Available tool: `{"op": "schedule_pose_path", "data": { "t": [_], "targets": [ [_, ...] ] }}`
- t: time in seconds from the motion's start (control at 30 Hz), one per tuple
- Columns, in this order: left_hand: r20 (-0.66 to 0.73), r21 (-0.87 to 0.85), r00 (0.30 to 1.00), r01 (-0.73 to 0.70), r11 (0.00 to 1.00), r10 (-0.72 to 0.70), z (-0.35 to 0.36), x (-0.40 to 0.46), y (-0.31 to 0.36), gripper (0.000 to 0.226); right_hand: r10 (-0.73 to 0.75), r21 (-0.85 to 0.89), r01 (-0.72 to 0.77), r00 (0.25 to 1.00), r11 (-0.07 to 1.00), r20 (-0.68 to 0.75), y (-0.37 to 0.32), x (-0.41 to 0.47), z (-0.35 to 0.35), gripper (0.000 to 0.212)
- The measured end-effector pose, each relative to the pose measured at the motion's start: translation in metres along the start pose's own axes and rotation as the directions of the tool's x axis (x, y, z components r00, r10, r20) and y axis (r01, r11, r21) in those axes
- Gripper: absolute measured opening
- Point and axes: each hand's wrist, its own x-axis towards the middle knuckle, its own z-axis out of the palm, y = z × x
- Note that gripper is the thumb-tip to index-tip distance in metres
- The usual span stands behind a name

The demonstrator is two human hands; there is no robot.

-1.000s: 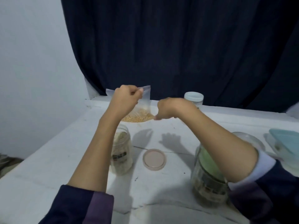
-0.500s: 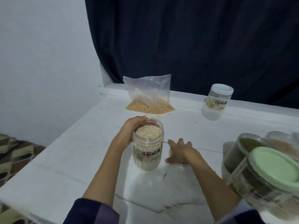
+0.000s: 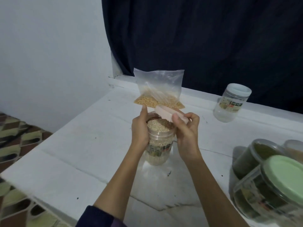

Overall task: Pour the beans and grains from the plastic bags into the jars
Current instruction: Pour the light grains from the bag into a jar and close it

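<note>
While the left hand (image 3: 139, 130) wraps the side of the grain jar (image 3: 158, 141) standing on the white desk (image 3: 82, 153), its grip curled round the clear wall, the right hand (image 3: 186, 128) pinches a pinkish lid (image 3: 170, 114), tilted, just above the jar's open mouth. Pale grains fill the jar nearly to its rim. Just behind the jar stands a plastic bag (image 3: 159, 89) with yellow kernels at its bottom. Right of the jar stands a white-lidded jar (image 3: 232, 104); nearer, a green-lidded jar (image 3: 278, 185).
</note>
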Motion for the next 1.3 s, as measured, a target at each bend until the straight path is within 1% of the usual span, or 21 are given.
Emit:
{"op": "schedule_pose_path", "data": {
  "t": [0.1, 0.13, 0.2, 0.27, 0.37, 0.43, 0.53, 0.67, 0.73, 0.77, 0.87, 0.93, 1.03, 1.2, 1.27, 1.3],
  "targets": [
    [0.091, -0.026, 0.994, 0.056, 0.998, -0.054, -0.002, -0.005, 0.007, 0.084, -0.025, -0.062, 0.034, 0.990, 0.998, 0.142, 0.002, -0.006, 0.003, 0.049],
    [0.134, -0.032, 0.989, 0.068, 0.997, -0.063, -0.003, -0.006, 0.009, 0.085, -0.020, -0.094, 0.037, 0.986, 0.995, 0.168, 0.002, -0.006, 0.004, 0.049],
    [0.215, -0.043, 0.973, 0.093, 0.995, -0.082, -0.007, -0.008, 0.013, 0.072, 0.024, -0.154, 0.006, 0.981, 0.988, 0.191, 0.000, -0.004, 0.004, 0.050],
    [0.283, -0.041, 0.953, 0.124, 0.991, -0.107, -0.013, -0.008, 0.014, 0.055, 0.052, -0.170, -0.017, 0.978, 0.985, 0.204, 0.001, -0.002, 0.003, 0.053],
    [0.261, -0.001, 0.957, 0.130, 0.991, -0.125, -0.018, -0.008, 0.015, 0.033, 0.089, -0.145, -0.056, 0.969, 0.988, 0.232, -0.001, 0.000, 0.002, 0.055],
    [0.250, 0.032, 0.960, 0.123, 0.992, -0.127, -0.018, -0.009, 0.015, 0.029, 0.104, -0.152, -0.066, 0.960, 0.986, 0.259, -0.003, 0.003, 0.001, 0.052],
    [0.257, 0.057, 0.959, 0.105, 0.993, -0.116, -0.020, -0.010, 0.013, 0.029, 0.123, -0.155, -0.080, 0.948, 0.985, 0.294, -0.006, 0.005, -0.002, 0.046],
    [0.233, 0.046, 0.969, 0.068, 0.997, -0.077, -0.019, -0.013, 0.013, 0.029, 0.108, -0.167, -0.063, 0.956, 0.984, 0.274, -0.008, 0.006, 0.000, 0.039],
    [0.177, -0.009, 0.983, 0.058, 0.998, -0.056, -0.012, -0.015, 0.011, 0.034, 0.076, -0.184, -0.031, 0.966, 0.983, 0.247, -0.008, 0.005, 0.000, 0.038],
    [0.162, -0.040, 0.986, 0.054, 0.998, -0.047, -0.010, -0.015, 0.008, 0.041, 0.062, -0.189, -0.016, 0.969, 0.982, 0.240, -0.008, 0.005, 0.000, 0.039],
    [0.202, -0.119, 0.979, 0.065, 0.991, -0.040, -0.004, -0.011, 0.006, 0.060, 0.061, -0.239, 0.005, 0.961, 0.971, 0.268, -0.013, 0.008, -0.004, 0.036],
    [0.234, -0.135, 0.970, 0.096, 0.986, -0.062, -0.004, -0.008, 0.007, 0.067, 0.093, -0.279, -0.004, 0.946, 0.960, 0.309, -0.018, 0.012, -0.008, 0.036],
    [0.282, -0.105, 0.956, 0.119, 0.987, -0.085, -0.003, -0.003, 0.011, 0.069, 0.128, -0.293, -0.010, 0.914, 0.956, 0.384, -0.022, 0.017, -0.015, 0.036],
    [0.409, -0.048, 0.903, 0.168, 0.985, -0.134, 0.001, -0.001, 0.020, 0.071, 0.210, -0.346, -0.031, 0.845, 0.938, 0.492, -0.033, 0.027, -0.021, 0.036],
    [0.401, -0.055, 0.908, 0.159, 0.986, -0.124, 0.003, -0.001, 0.018, 0.072, 0.210, -0.402, 0.001, 0.852, 0.916, 0.480, -0.035, 0.026, -0.023, 0.037],
    [0.384, -0.067, 0.917, 0.143, 0.987, -0.107, 0.003, 0.000, 0.016, 0.072, 0.190, -0.435, 0.030, 0.871, 0.900, 0.452, -0.034, 0.022, -0.024, 0.039]
  ]
}}
